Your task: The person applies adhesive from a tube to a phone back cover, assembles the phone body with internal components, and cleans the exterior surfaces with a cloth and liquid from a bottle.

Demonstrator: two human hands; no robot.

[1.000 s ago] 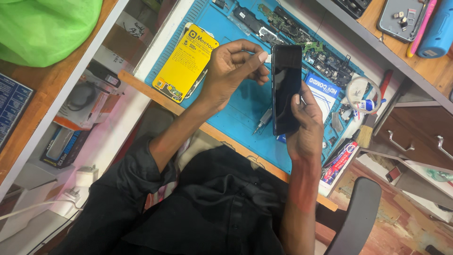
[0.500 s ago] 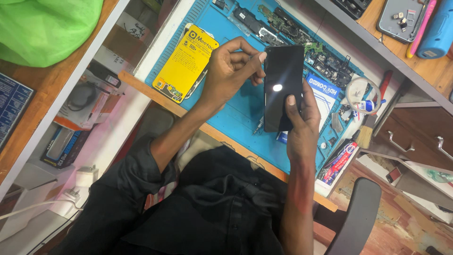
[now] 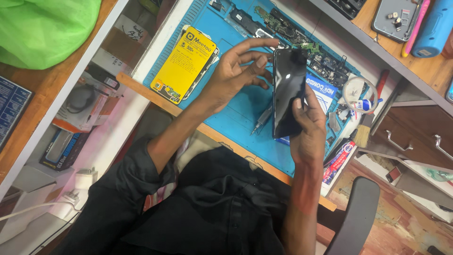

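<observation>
Phone point(image 3: 288, 94) now tilted nearly edge-on above the blue mat point(image 3: 236, 108), dark glass facing left. Your right hand point(image 3: 309, 132) grips its lower end; your left hand point(image 3: 236, 71) has let go, fingers spread beside its top edge. Screwdriver point(image 3: 261, 121) lies on the mat just below the phone.

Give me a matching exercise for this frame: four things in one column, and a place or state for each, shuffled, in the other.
Things:
1. black phone
2. yellow package
3. green bag
4. screwdriver

Places or states:
A. lying on the blue mat below the left hand
B. on the wooden shelf at top left
C. held upright in the right hand
D. flat on the mat's left end

Pairs: 1-C, 2-D, 3-B, 4-A
</observation>
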